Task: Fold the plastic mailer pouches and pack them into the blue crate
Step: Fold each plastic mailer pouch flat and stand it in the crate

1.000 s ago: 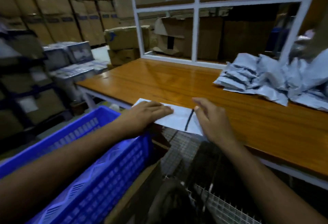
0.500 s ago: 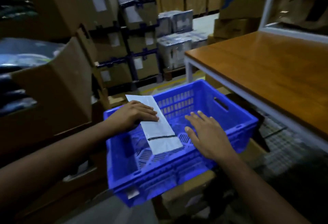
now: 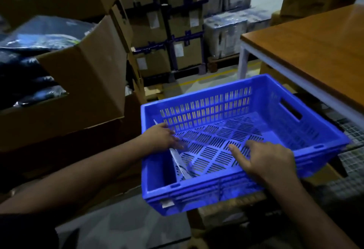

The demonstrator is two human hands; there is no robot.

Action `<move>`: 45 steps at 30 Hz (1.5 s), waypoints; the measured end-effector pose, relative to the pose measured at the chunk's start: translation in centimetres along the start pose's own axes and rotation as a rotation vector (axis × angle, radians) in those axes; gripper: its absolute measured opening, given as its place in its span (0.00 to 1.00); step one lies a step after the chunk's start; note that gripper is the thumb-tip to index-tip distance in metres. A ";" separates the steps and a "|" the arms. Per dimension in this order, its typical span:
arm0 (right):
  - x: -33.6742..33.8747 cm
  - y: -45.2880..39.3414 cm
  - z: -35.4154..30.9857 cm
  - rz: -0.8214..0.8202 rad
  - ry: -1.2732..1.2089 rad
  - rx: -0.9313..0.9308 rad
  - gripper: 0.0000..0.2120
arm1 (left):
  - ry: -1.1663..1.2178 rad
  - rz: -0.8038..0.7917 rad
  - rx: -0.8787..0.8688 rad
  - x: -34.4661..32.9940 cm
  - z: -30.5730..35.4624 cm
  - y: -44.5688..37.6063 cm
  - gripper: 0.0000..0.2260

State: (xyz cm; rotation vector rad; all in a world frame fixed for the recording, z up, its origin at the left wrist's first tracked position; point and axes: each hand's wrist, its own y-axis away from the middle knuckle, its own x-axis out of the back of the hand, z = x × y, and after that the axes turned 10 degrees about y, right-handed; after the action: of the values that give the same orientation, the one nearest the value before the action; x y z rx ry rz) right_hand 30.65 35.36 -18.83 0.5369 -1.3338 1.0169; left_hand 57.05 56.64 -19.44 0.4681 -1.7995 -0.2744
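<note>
Packing step in hand: right hand hovered over the near right of the perforated floor of the blue slotted plastic crate, fingers spread and relaxed, grasping nothing. Left hand reached in over the crate's left wall and held the folded white plastic mailer pouch on edge against that wall; fingers lay along it, though whether they pinched or just pressed was hard to tell in the dim light. No other pouch was visible in the crate, so I'd judge this the first one in. Next move called for letting go with the pouch standing snug at the wall, then turning to the orange-brown wooden table beyond for another. Brown cardboard cartons stood far left.
</note>
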 end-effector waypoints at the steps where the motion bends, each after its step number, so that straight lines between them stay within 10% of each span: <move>1: -0.1 0.1 0.1 -0.001 0.003 -0.007 0.40 | -0.011 -0.085 0.051 -0.5 0.0 -0.3 0.21; 3: -0.2 0.2 0.3 0.001 -0.015 -0.016 0.38 | 0.108 -0.226 0.141 -0.5 0.2 -0.8 0.31; 9: -0.4 0.3 0.1 0.080 -0.042 -0.004 0.40 | 0.065 -0.387 0.349 1.1 2.1 -1.4 0.17; 18: 0.0 0.3 0.1 0.056 0.018 0.020 0.39 | 0.015 -0.640 0.435 0.9 6.6 -1.2 0.25; 31: 0.8 0.6 0.6 -0.052 -0.084 0.072 0.30 | 0.021 -0.491 0.409 0.9 7.3 -0.5 0.22; 45: 3.3 5.1 6.4 -0.080 -0.205 0.196 0.34 | 0.132 0.088 0.265 14.2 11.3 -2.7 0.28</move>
State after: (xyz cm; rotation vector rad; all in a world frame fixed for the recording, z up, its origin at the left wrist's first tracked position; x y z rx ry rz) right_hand 22.62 33.59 -15.51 0.8553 -1.3874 1.0543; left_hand 43.54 47.24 -11.42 0.5773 -1.7285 0.0565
